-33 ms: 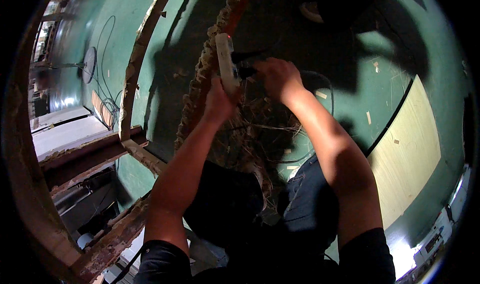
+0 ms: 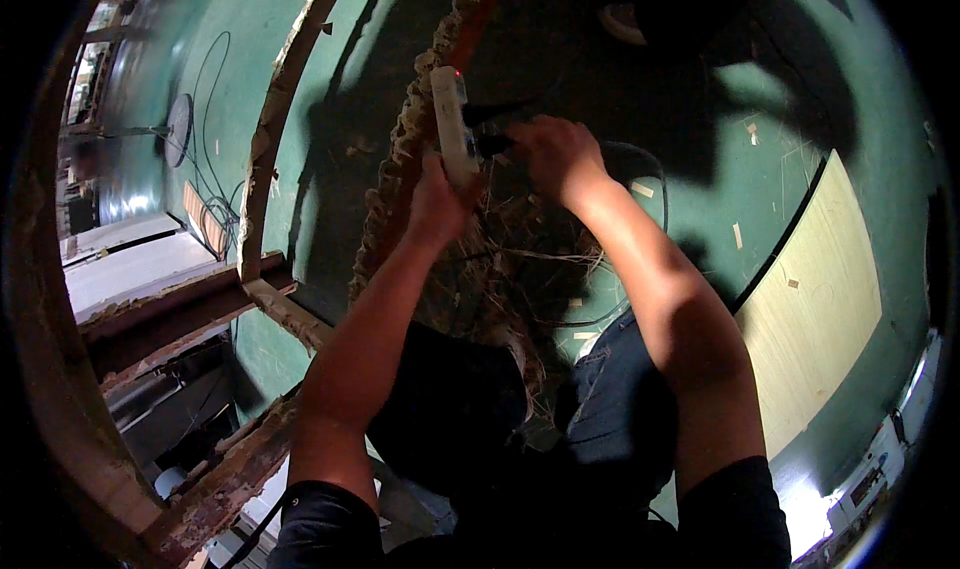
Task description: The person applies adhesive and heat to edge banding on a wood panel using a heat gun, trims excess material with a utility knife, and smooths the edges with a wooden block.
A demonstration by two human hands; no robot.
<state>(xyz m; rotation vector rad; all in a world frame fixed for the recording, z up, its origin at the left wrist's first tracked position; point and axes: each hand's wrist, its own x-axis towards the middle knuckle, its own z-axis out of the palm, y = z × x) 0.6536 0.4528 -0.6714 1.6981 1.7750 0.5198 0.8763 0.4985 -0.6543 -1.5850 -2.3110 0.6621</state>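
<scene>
My left hand (image 2: 440, 204) is wrapped round the lower end of a white power strip (image 2: 450, 119), held roughly upright with a small red light glowing at its top. My right hand (image 2: 555, 154) has its fingers closed on a black plug (image 2: 493, 146) against the strip's right face. Shadow hides whether the plug is fully seated. Above it, a second dark plug (image 2: 490, 112) juts from the same face, its cord trailing right. Behind the strip runs a rail with a rough, crusted edge (image 2: 400, 154).
Pale frame bars (image 2: 270, 129) stand at the left, with rusty beams (image 2: 165, 334) below them. A pale wooden sheet (image 2: 820, 309) lies on the green floor at the right. Loose cables (image 2: 215, 209) and scattered wood scraps (image 2: 738, 236) are around. A shoe (image 2: 622, 24) shows at the top.
</scene>
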